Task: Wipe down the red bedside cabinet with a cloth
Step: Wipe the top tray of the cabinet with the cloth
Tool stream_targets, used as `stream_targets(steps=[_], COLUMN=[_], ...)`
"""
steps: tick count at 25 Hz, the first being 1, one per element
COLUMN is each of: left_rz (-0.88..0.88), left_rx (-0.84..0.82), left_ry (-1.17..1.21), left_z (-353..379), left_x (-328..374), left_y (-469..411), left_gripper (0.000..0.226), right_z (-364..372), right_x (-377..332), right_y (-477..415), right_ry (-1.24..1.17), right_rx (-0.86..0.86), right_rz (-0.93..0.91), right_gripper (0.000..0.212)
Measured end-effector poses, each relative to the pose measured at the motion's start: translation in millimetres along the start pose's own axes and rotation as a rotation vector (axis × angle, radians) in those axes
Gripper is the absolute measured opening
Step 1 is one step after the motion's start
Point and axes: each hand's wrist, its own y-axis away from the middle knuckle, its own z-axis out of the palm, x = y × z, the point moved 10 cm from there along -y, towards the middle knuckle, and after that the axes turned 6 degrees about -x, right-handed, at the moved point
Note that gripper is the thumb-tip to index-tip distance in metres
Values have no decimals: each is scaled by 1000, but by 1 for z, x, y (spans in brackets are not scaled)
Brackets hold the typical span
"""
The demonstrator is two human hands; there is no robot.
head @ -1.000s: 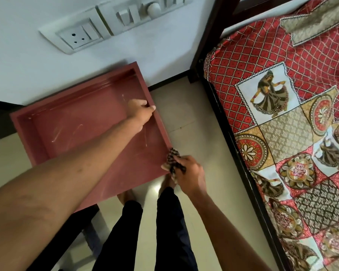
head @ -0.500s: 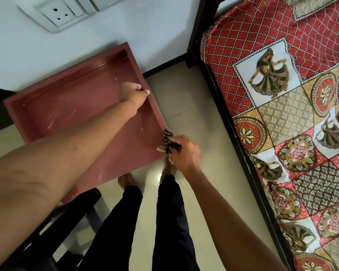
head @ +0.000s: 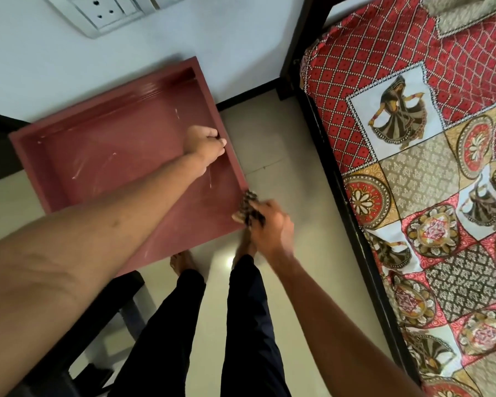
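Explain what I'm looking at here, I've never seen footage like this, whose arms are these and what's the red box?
No machine here: a person wears a camera on the head, so the one picture looks down along their own arms and legs. The red box is the bedside cabinet, seen from above, with a raised rim around its top. The left hand grips the rim on the side towards the bed. The right hand holds a dark patterned cloth bunched against the cabinet's near corner. Pale streaks show on its top.
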Motion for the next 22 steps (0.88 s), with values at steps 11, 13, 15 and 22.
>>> stream_targets(steps=[11,13,15,22], left_rz=[156,193,119,-81], left_rx=[-169,-138,-71,293], left_ry=[-45,-33,89,448], left_z=[-15,-44,-88,-297], left_x=[-19,-23,-46,-145], left_y=[23,34,46,101], left_gripper=[19,14,15,34], right_z=[0,2,5,81], right_x=[-35,-34,-42,-162], right_y=[-27,-9,1,-28], right_ry=[231,263,237,33], right_rx=[8,36,63,12], right_rz=[-55,-85,-128,-174], right_gripper=[44,44,43,50])
